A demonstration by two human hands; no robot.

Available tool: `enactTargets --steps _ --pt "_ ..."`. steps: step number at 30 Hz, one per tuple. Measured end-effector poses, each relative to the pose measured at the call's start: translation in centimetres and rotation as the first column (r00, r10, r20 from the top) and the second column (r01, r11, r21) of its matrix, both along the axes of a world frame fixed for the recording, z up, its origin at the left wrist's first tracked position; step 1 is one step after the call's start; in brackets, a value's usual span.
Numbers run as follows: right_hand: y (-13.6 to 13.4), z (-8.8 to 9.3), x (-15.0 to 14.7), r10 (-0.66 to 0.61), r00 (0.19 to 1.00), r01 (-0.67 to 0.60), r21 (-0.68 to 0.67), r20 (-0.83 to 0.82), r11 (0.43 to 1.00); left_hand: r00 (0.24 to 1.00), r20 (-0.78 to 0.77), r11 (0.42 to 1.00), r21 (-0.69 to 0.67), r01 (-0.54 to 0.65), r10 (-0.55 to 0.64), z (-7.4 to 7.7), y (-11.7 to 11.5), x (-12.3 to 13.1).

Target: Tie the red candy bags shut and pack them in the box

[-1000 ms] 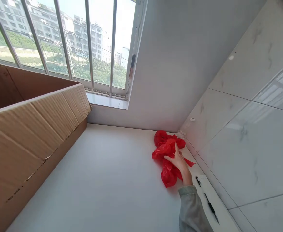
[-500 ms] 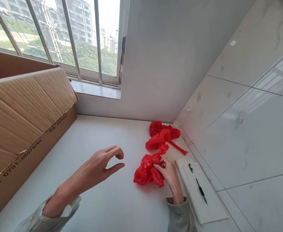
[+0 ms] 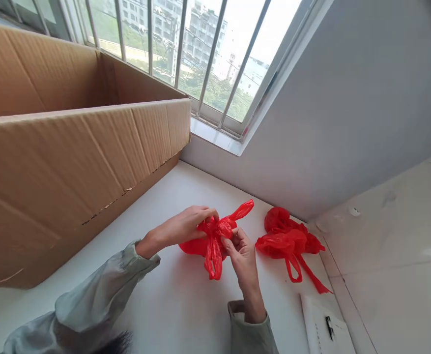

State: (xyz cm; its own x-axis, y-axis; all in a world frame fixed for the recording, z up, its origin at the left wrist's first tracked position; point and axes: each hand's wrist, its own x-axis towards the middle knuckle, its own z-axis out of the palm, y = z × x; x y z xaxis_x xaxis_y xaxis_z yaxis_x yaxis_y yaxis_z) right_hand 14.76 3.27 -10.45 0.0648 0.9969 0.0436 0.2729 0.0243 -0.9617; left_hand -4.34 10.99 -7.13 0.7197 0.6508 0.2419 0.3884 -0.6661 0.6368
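A red plastic bag [image 3: 214,255], tied in a knot with its handle loops sticking out, is between my two hands over the white tabletop. My left hand [image 3: 195,221] grips the bag from the left, fingers curled over the gathered plastic near the knot. From the right, my right hand [image 3: 242,248] pinches the plastic beside the knot between thumb and fingers. What the bag holds is hidden. Farther right, more crumpled red plastic bags [image 3: 287,241] lie together, with a loop and a long strip trailing off.
A large open cardboard box [image 3: 100,152] takes up the left side of the tabletop [image 3: 171,305]. Behind it is a barred window [image 3: 186,59]. A white notebook [image 3: 320,319] with a black pen [image 3: 329,328] lies at the lower right, by the tiled wall [image 3: 392,255].
My left hand, open and apart before, has come to the bag and gripped it. The bag has moved away from the other red bags. The view has turned left, showing more of the box.
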Motion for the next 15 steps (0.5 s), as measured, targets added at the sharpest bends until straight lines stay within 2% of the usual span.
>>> enactTargets --steps 2,6,9,12,15 --pt "0.5 0.9 0.7 0.020 0.996 -0.018 -0.019 0.087 1.000 1.000 0.009 1.000 0.000 -0.015 0.015 -0.3 0.4 -0.4" --pt "2.1 1.6 1.5 -0.061 0.944 0.048 0.047 0.324 0.998 1.000 -0.002 1.000 -0.016 -0.005 0.005 -1.4 0.5 -0.2" --pt "3.3 1.1 1.1 0.103 0.879 -0.126 0.018 0.466 0.992 0.999 -0.022 1.000 -0.018 0.023 -0.024 -2.0 0.6 -0.1" --pt "3.8 0.7 0.8 0.229 0.853 -0.231 -0.055 0.470 0.971 0.998 -0.054 1.000 -0.021 0.020 -0.021 -2.2 1.1 -0.5" --pt "3.9 0.8 1.1 0.193 0.877 -0.192 -0.047 0.440 0.980 0.996 -0.088 0.999 -0.041 0.017 -0.021 -2.0 1.9 -1.1"
